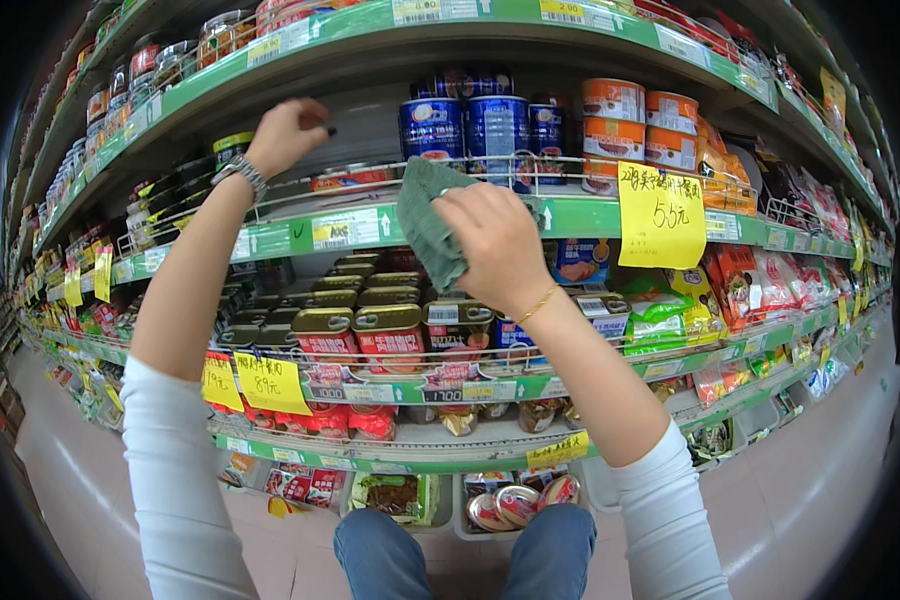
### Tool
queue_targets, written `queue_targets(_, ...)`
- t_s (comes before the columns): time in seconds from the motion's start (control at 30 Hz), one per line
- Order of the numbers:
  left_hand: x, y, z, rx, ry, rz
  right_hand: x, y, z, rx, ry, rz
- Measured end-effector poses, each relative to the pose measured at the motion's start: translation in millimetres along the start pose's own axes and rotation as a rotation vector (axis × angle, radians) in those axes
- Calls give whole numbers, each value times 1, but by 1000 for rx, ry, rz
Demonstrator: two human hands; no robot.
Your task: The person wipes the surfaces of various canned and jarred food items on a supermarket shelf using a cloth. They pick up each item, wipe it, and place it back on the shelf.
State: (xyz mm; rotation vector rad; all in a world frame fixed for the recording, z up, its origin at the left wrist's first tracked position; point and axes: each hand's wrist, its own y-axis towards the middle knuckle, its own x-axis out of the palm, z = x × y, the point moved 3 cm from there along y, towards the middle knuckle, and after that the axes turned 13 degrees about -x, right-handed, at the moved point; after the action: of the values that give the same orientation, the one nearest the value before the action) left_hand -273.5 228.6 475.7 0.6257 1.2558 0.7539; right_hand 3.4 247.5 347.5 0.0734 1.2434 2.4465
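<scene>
My right hand (495,244) grips a green cloth (435,225) at the wire rail of the middle shelf, in front of the blue cans (431,131). My left hand (292,135), with a watch (241,178) on its wrist, is raised over the same shelf to the left. Its fingers are curled near a small dark thing at their tips; whether they hold it cannot be told. Below the left hand, a flat red can (352,178) lies behind the rail. Orange cans (613,139) are stacked to the right of the blue ones.
The wire rail (570,180) runs along the shelf front. A yellow price sign (661,217) hangs at the right. Rectangular meat tins (388,330) fill the shelf below. Plastic bins (450,517) with packets and round tins stand by my knees. Jars (225,37) line the upper shelf.
</scene>
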Motion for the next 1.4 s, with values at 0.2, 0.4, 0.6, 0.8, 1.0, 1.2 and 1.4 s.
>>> queue_targets(0.2, 49, 29, -11, -50, 228, -615, 14, 4, 2, 95, -33, -17)
queue_targets(0.4, 77, 40, -6, 28, 450, -566, 15, 1, 6, 104, -62, 5)
queue_targets(0.6, 66, 38, 10, 44, 479, -717, 18, -1, 8, 96, -62, 24)
queue_targets(0.8, 40, 28, 22, -106, 308, -920, 15, -1, 6, 107, -52, 14)
queue_targets(1.0, 49, 16, -3, -303, 51, -1020, 16, -2, 4, 126, -67, 3)
queue_targets(1.2, 58, 15, -19, -415, -49, -1084, 17, -1, 3, 113, -66, 21)
queue_targets(1.4, 48, 17, -5, -246, 261, -721, 18, -5, 4, 107, -110, 9)
